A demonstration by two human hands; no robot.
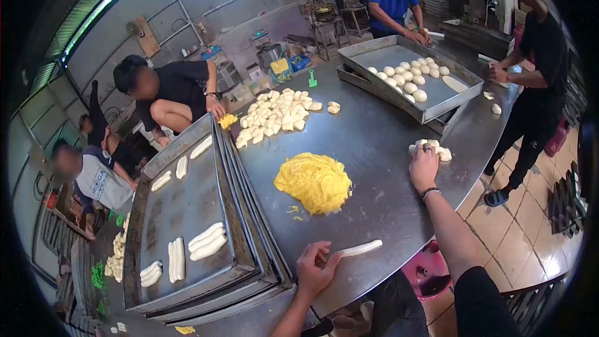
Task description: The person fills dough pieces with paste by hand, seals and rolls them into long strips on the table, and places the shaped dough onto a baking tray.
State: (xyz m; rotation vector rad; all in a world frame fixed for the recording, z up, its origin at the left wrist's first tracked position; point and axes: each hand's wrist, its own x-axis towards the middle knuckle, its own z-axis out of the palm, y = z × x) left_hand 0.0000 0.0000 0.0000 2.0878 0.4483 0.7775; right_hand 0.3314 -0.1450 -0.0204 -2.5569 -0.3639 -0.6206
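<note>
Near the table's front edge, my left hand (317,266) is at the left end of a rolled dough strip (362,248), its fingers curled and partly apart. Further right, my right hand (424,167) closes over dough pieces (442,151) close to the table's right edge; a ring and a bracelet show on it. Between and beyond my hands lies a mound of yellow filling (314,183) on the metal table (380,203). Behind the mound is a pile of cut dough pieces (274,114).
Stacked trays (243,212) with dough rolls (176,260) stand at the left. Another tray (449,109) holds round dough balls (419,95). Co-workers stand or crouch around the table, one reaching to filling by the left trays. A green scraper (312,78) lies at the back.
</note>
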